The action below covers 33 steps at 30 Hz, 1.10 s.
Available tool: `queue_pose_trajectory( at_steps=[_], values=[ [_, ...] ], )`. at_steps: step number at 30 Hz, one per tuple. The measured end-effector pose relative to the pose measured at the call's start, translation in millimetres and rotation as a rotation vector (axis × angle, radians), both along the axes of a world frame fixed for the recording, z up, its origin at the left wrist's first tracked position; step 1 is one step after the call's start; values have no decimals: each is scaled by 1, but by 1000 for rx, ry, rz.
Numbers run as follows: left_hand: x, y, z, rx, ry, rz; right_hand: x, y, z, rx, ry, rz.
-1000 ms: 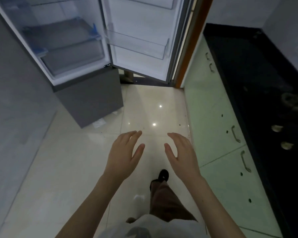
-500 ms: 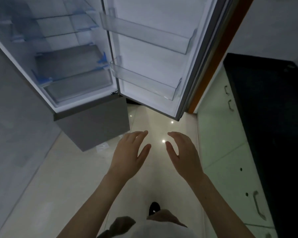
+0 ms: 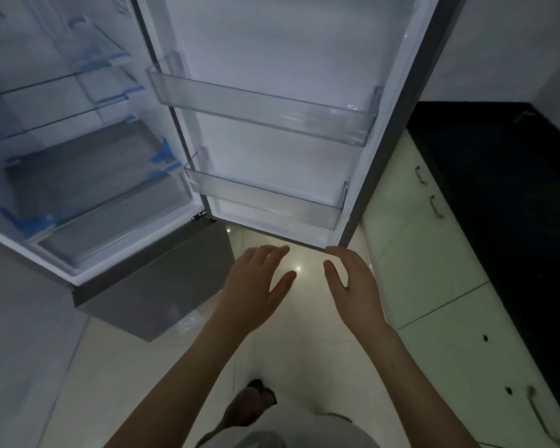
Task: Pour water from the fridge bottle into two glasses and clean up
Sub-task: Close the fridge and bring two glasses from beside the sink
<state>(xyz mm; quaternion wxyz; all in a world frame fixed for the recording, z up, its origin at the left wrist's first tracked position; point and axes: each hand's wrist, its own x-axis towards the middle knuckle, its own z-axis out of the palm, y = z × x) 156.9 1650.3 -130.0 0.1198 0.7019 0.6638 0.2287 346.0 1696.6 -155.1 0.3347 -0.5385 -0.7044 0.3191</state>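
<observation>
1. Fridge door (image 3: 288,53) at 12 o'clock: smooth white plastic lining, clear glossy plastic door bins (image 3: 262,108).
2. Fridge shelves (image 3: 55,88) at 10 o'clock: clear glass, blue plastic trim.
3. Fridge casing (image 3: 162,286): matt grey metal.
4. Floor (image 3: 298,318): glossy pale tile, reflecting lights.
5. Countertop (image 3: 514,205) at 3 o'clock: dark polished stone.
6. Cabinet fronts (image 3: 434,286): smooth, pale, with metal handles (image 3: 435,206).

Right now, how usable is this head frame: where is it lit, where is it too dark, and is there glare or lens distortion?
Head view: dim overall; the white inner fridge door is brightest; the black countertop is too dark for detail; small glare spots on the glossy cream floor tiles; wide-angle bending slants the door edges; both open hands read clearly.
</observation>
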Motion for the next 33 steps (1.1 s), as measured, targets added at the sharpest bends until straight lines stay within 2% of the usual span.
queue_pose_trajectory(
  at_steps=[7,11,15,24,33],
  values=[
    [-23,77,19,75,-31,-165,-17,36,3,-70,245,-221],
    [-9,117,27,130,-57,-239,-6,61,17,-69,312,-280],
    [13,155,23,103,-31,-262,11,92,24,-52,344,-318],
    [63,216,-14,26,50,-157,49,176,32,-103,356,-228],
    [85,224,-42,-87,109,32,61,251,28,-131,382,-27]
  ],
)
